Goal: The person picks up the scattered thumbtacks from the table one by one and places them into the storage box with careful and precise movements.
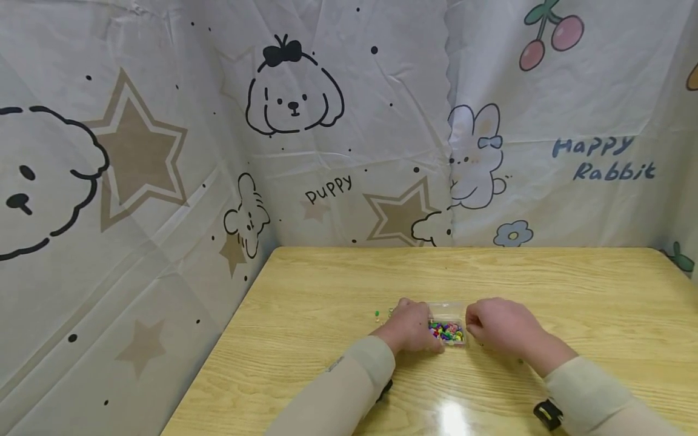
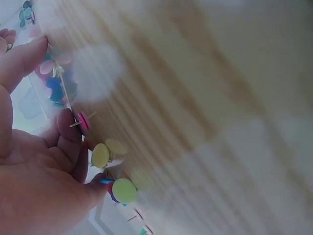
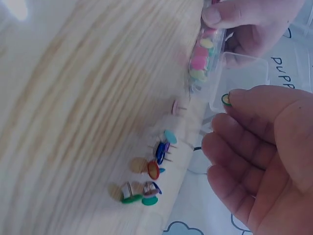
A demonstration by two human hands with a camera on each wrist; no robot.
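In the head view a small clear plastic box (image 1: pixel 457 343) full of coloured thumbtacks (image 1: pixel 446 331) stands on the table, its clear lid (image 1: pixel 446 310) folded back. My left hand (image 1: pixel 411 326) grips the box at its left end, thumb along the near side. To the right of the box is my right hand (image 1: pixel 504 324). The right wrist view shows a green-rimmed thumbtack (image 3: pixel 226 99) pinched at that hand's fingertips, its other fingers loosely curled. In the left wrist view, loose thumbtacks, one with a yellow head (image 2: pixel 100 155), lie beside my left hand (image 2: pixel 44 181).
More loose thumbtacks (image 3: pixel 153 170) lie on the wooden table to the right of the box. A few (image 1: pixel 377 314) are scattered left of my left hand. Patterned white cloth (image 1: pixel 327 151) hangs behind the table and along its left side.
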